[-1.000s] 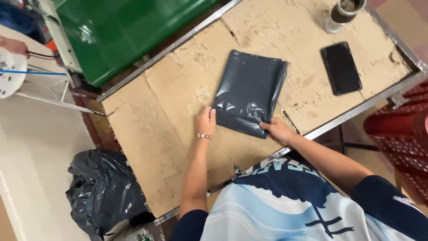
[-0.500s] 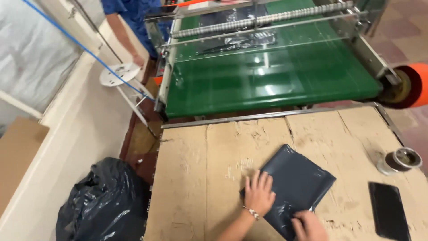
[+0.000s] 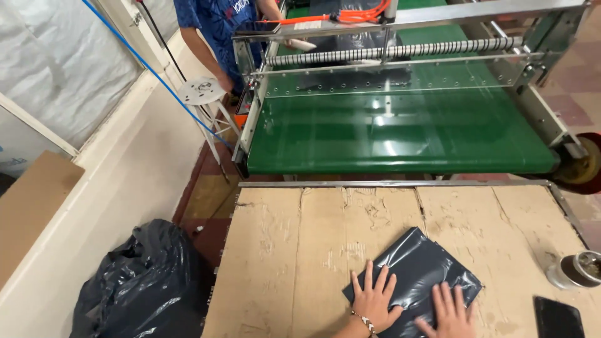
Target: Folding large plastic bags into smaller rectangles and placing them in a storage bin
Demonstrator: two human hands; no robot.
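bag (image 3: 418,275) is being pressed flat | left hand (image 3: 374,302), right hand (image 3: 449,313): fingers spread | view is being raised since before, conveyor (image 3: 400,134) now shown

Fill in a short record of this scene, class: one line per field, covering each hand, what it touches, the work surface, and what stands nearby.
left hand: flat, fingers spread, on the dark plastic bag
right hand: flat on the same bag
surface: cardboard-covered table
beyond table: green conveyor machine
right edge: tape roll, black phone
floor, left: full black bin bag
other person: blue shirt, behind the machine
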